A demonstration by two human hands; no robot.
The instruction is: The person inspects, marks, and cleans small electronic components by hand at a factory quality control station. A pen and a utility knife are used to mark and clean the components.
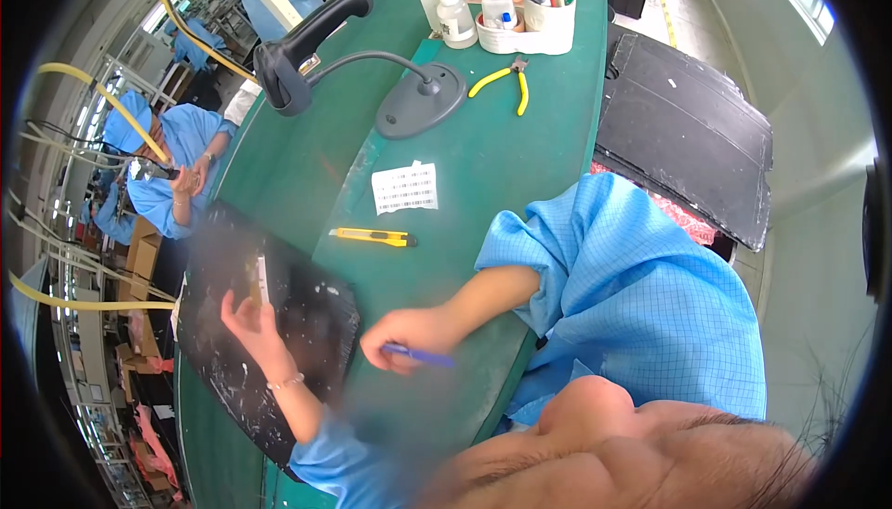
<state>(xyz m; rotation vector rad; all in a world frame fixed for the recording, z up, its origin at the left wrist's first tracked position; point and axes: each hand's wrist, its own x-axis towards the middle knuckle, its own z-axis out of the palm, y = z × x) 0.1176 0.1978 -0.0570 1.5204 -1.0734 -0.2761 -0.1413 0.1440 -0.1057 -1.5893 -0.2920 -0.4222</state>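
Observation:
My left hand [258,331], with a bracelet at its wrist, is raised over a black tray [311,360]. Its thumb and a finger are bent toward each other around a small pale strip [262,279], which looks pinched at its lower end; blur hides the exact grip. My right hand [409,337] is closed around a blue pen [420,355] at the tray's near edge. On the green table, a yellow utility knife [373,237] lies beyond my right hand. A white sheet of small printed labels [404,189] lies just above the knife.
A black barcode scanner [302,49] rests on its grey stand [423,100]. Yellow-handled cutters [502,82], a white bottle [455,21] and a white pen holder [528,37] stand or lie nearby. A black board [683,123] is at the right; a co-worker [177,156] sits at the left.

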